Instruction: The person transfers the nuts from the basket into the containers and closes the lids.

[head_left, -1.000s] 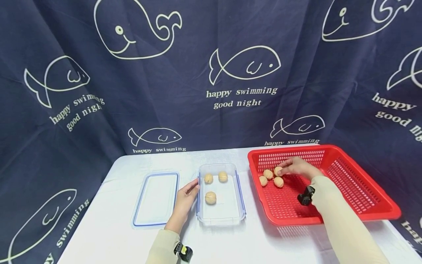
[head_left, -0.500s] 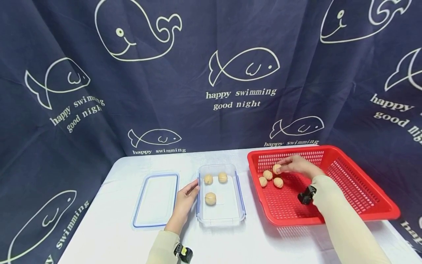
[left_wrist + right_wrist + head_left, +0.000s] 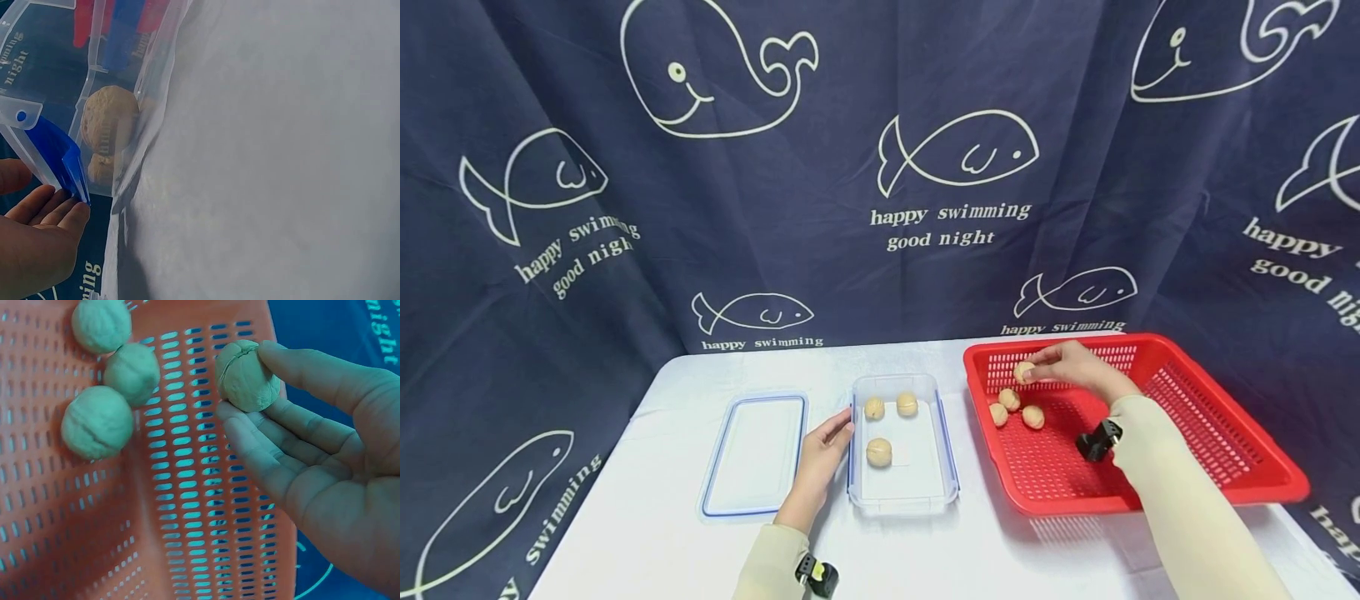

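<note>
My right hand [image 3: 1072, 367] pinches a walnut [image 3: 247, 375] between thumb and fingers, raised off the floor of the red basket [image 3: 1075, 502] near its back wall. Three more walnuts [image 3: 98, 423] lie in the basket's left part. With its fingers against the left side of a clear plastic box [image 3: 904, 503], my left hand [image 3: 822, 454] touches the blue latch [image 3: 59, 153], its fingers only slightly bent. Three walnuts [image 3: 879, 452] sit inside that box, two at the back and one nearer the front left.
Left of the box, a clear lid [image 3: 756, 454] with a blue seal lies flat on the white-covered table [image 3: 647, 533]. A dark blue printed curtain [image 3: 850, 275] hangs behind the table. The basket's rim stands high at the right.
My right hand has lifted the walnut from beside the others, up and slightly left. My left hand stays at the box.
</note>
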Tool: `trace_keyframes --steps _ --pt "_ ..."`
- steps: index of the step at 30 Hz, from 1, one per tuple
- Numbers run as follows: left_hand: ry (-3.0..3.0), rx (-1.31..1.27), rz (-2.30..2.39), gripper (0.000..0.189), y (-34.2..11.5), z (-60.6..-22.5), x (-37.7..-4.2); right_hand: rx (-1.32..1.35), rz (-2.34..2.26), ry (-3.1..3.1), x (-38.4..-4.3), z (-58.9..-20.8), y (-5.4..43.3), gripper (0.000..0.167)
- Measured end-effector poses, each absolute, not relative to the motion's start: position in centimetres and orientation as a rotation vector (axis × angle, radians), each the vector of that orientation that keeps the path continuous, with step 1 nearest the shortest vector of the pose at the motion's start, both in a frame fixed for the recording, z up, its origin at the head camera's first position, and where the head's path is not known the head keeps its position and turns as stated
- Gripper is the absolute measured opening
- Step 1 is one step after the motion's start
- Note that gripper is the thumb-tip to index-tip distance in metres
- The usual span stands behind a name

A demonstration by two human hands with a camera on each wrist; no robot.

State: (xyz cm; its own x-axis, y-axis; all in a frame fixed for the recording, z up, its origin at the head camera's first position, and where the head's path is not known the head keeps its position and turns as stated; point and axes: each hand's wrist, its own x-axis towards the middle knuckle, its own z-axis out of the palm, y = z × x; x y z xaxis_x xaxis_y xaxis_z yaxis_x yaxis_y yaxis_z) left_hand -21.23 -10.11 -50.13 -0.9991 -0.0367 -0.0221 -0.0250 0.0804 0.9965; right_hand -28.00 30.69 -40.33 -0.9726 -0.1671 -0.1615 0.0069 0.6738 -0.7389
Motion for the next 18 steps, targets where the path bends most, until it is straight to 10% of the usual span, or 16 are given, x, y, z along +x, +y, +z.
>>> trace_keyframes --steps 18 --pt "-2.269 0.012 -2.112 0.039 -10.2 -50.2 -21.1 -0.237 -1.173 2.753 -27.9 -38.1 28.7 0.045"
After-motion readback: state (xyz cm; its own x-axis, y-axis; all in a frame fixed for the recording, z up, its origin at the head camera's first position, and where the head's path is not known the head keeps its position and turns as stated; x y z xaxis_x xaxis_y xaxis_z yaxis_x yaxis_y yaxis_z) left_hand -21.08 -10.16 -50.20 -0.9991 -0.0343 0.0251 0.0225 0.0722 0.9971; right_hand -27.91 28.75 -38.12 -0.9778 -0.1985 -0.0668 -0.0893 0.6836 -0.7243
